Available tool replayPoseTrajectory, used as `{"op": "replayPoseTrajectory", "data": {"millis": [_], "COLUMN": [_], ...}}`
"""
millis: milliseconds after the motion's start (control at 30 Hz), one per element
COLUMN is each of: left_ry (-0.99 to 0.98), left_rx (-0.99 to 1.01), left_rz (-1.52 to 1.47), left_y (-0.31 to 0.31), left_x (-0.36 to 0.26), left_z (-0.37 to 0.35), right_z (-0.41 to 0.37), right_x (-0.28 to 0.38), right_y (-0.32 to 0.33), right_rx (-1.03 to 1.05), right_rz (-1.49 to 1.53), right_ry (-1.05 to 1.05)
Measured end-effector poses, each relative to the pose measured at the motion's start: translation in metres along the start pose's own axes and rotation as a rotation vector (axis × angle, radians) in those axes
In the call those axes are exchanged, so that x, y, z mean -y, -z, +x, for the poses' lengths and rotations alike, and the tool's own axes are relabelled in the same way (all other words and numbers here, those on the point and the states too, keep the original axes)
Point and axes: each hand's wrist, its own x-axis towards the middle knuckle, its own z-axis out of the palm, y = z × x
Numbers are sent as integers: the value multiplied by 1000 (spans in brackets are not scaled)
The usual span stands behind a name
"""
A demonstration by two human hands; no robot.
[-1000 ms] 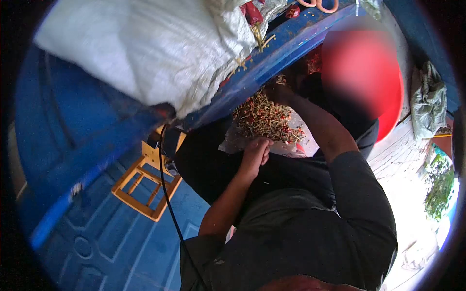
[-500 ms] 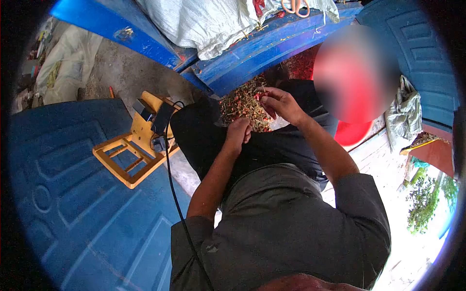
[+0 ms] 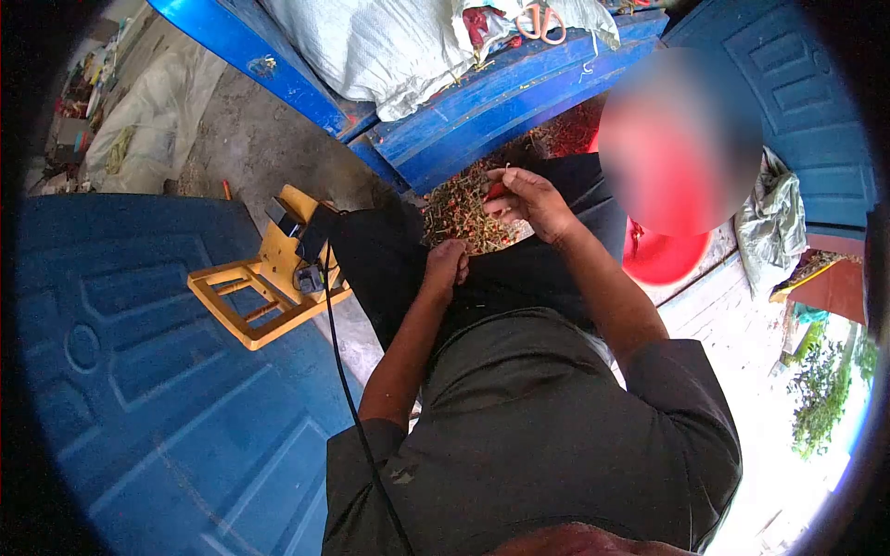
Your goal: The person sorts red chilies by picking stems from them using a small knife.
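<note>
My right hand has its thumb and fingers pinched on a red chili pepper, above a heap of dry stems and red bits. Lower and to the left, my left hand is curled closed near my lap at the heap's near edge; whatever its fingers hold is too small to make out. The heap lies between my knees, under the edge of the blue bench.
A white woven sack and pink-handled scissors rest on a blue bench. A wooden chair with black devices stands left. A red basin sits right, partly behind a blurred area. A black cable hangs down.
My right hand has turned and its fingers have spread, and the red pepper shows more clearly in it. My left hand has shifted slightly down and left. The whole view has moved a little.
</note>
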Motion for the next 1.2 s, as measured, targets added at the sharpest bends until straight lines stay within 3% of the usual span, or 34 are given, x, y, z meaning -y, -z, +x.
{"op": "replayPoseTrajectory", "data": {"millis": [233,367,767,1033,1200], "left_ry": [6,9,5,7,24], "left_rx": [57,57,73,69,41], "left_rz": [15,8,-96,-106,-85], "left_y": [0,2,8,5,4], "left_x": [4,3,7,3,2], "left_z": [4,5,11,12,14], "right_z": [-1,-6,-1,-1,-1], "right_x": [3,13,10,31,35], "right_y": [9,-1,-14,-24,-27], "right_rx": [-29,-9,-117,109,132], "right_rz": [-198,-220,100,-63,1], "right_ry": [238,250,76,64,-34]}}
